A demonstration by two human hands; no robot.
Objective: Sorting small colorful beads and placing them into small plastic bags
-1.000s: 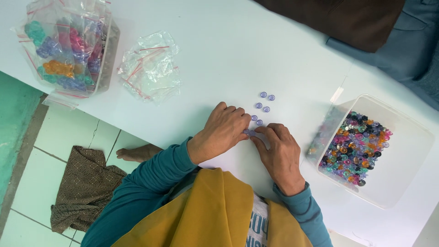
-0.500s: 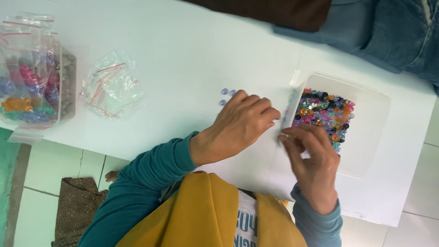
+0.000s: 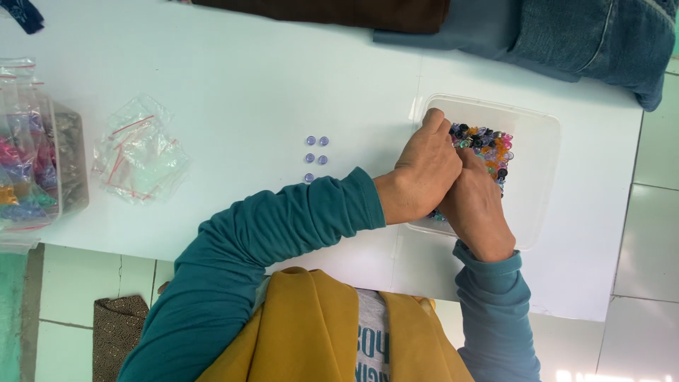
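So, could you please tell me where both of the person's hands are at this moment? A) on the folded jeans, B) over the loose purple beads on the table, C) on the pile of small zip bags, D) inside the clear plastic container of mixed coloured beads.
D: the left hand and right hand both reach into the clear plastic container, resting on the mixed coloured beads.

Home craft table, white table (image 3: 247, 64), tiled floor (image 3: 651, 212), bagged beads (image 3: 28, 163), folded jeans (image 3: 580, 35)
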